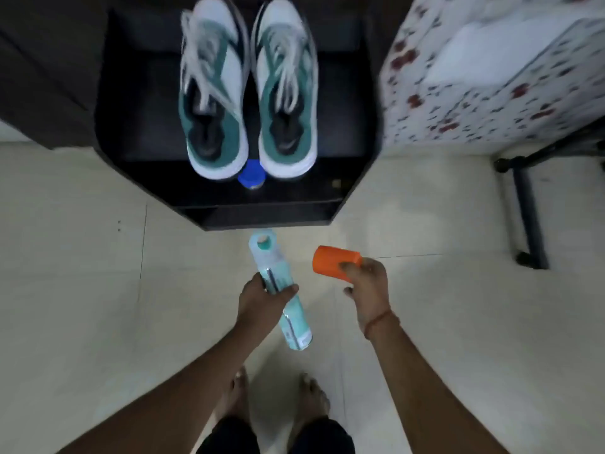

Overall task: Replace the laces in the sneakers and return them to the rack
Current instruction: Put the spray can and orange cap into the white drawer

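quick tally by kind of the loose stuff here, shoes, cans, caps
sneakers: 2, one beside the other, on the black rack
spray cans: 1, teal can held in the left hand
caps: 2, orange cap held in the right hand, blue cap on the rack between the heels
total: 5

Place: we see a home.
Signs: our bare feet (242, 393) on floor tiles (82, 290), shoe rack (137, 103), floral cloth (484, 103).
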